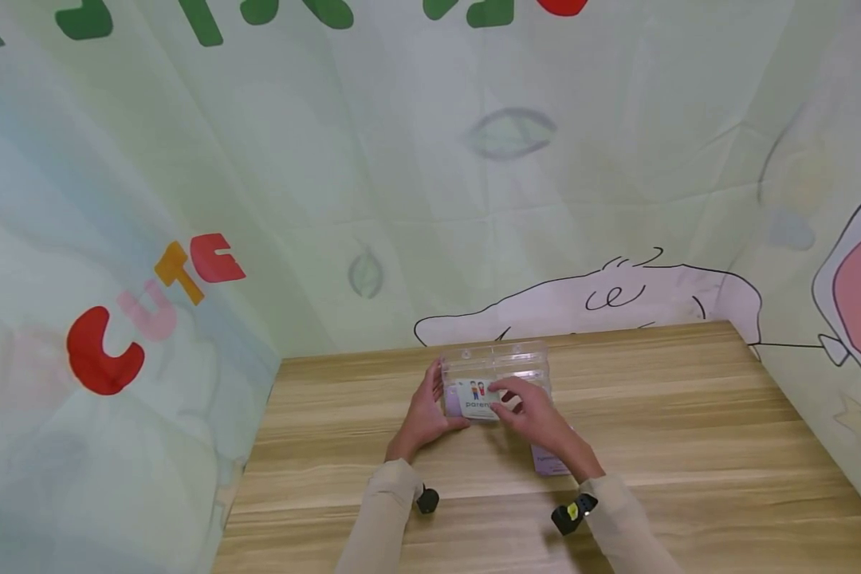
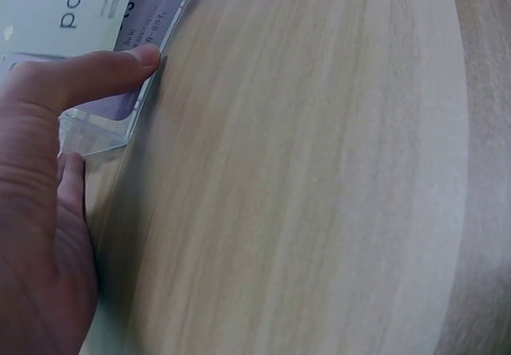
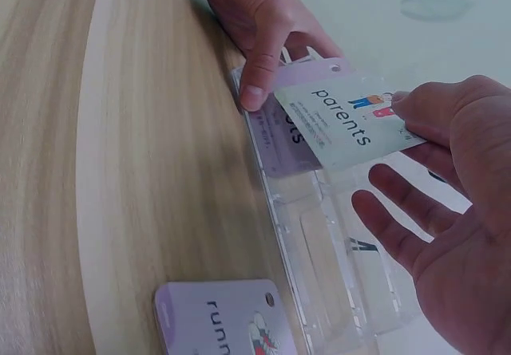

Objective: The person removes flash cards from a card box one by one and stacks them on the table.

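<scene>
A pale green card point(image 1: 477, 399) printed "parents", with two small figures, lies over the left part of a clear plastic holder point(image 1: 466, 364). My right hand point(image 1: 534, 414) pinches its right edge between thumb and index finger, the other fingers spread apart in the right wrist view. With my left hand point(image 1: 426, 410) I grip the holder's left end, thumb point(image 2: 120, 72) along the front edge and fingers round the side. Under the green card, a purple card point(image 3: 275, 151) sits in the holder, partly hidden. The holder's right part shows clear compartments point(image 3: 319, 251).
On the wood-grain table point(image 1: 330, 446), a purple card point(image 3: 223, 315) beginning "runn" lies near the holder's front right, partly behind my right forearm in the head view. A printed cloth backdrop point(image 1: 416, 199) rises behind the table and along its sides.
</scene>
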Motion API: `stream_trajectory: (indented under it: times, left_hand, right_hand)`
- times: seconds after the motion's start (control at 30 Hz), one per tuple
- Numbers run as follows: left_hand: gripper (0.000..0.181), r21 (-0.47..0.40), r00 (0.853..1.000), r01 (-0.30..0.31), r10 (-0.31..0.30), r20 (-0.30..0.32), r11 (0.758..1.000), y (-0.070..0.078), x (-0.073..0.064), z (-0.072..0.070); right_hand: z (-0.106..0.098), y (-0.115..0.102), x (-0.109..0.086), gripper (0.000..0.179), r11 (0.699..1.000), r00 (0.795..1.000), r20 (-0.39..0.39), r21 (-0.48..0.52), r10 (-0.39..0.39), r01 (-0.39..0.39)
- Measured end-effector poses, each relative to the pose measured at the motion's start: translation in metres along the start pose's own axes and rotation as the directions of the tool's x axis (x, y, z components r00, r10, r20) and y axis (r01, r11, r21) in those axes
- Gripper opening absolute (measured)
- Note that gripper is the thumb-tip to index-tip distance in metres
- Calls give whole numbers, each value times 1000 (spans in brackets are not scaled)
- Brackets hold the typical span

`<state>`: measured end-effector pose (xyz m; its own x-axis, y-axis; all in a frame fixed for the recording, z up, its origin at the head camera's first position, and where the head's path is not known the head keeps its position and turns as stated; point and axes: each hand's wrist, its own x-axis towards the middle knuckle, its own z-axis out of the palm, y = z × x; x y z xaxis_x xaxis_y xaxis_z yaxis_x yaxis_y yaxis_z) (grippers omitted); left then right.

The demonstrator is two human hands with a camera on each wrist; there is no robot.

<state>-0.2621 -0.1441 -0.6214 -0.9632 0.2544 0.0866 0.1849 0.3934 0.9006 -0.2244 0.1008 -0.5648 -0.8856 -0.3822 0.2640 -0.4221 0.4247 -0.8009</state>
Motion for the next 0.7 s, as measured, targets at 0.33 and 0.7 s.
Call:
stream_trajectory:
  times: [0.33,0.7]
  left_hand:
    - [131,-4,1000,22,-22,2,1000,2,-3,1]
    - [131,3,1000,28,-28,-4,1000,4,-3,2]
  right_hand:
    - [-15,4,-9,33,1000,999,-46,30,11,-9]
    - [-33,15,-29,42,996,990,-117,11,84,-84]
